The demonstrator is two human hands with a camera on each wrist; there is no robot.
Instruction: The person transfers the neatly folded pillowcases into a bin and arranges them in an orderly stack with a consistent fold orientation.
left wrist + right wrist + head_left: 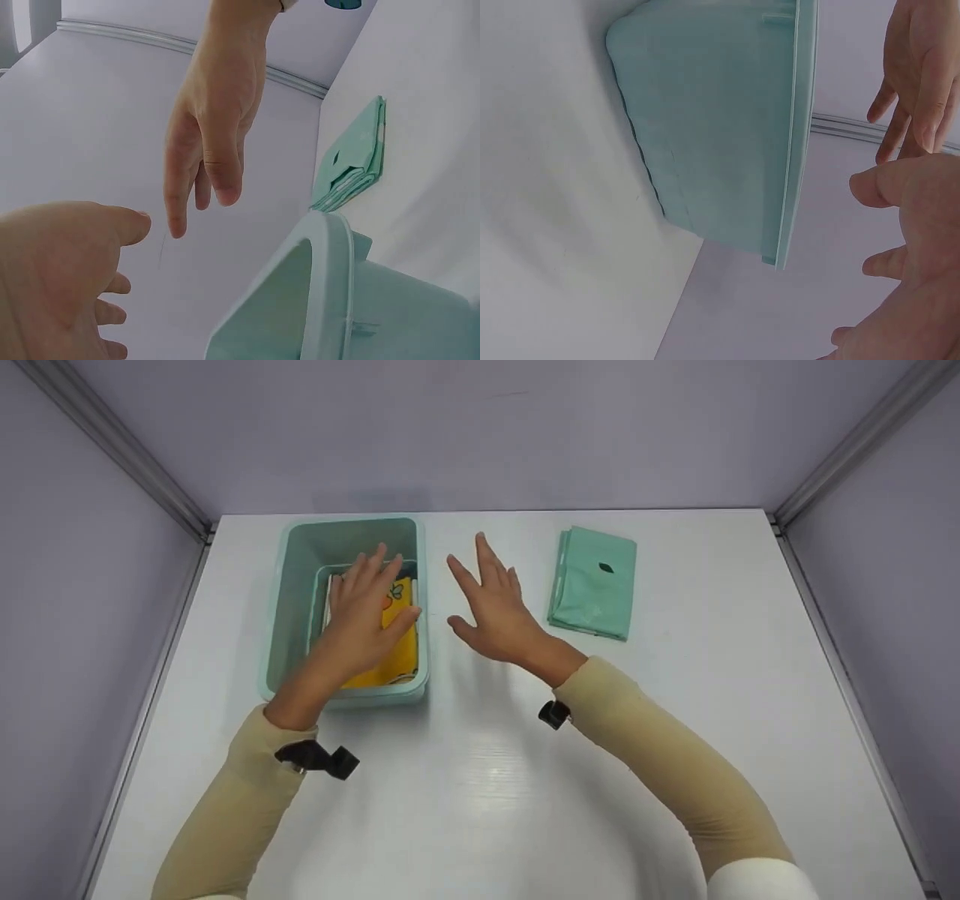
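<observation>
Item: teal bin (294,607), standing left on the white table (480,780), holding a folded yellow printed cloth (396,656). I am hovering my left hand (365,611) over the bin, fingers straight, gripping nothing. I am holding my right hand (495,604) just beside the rim, spread and empty. Folded green cloth (594,583) is lying well apart, right. Judged step: between packings; next, my right hand is needing to reach the green cloth.
</observation>
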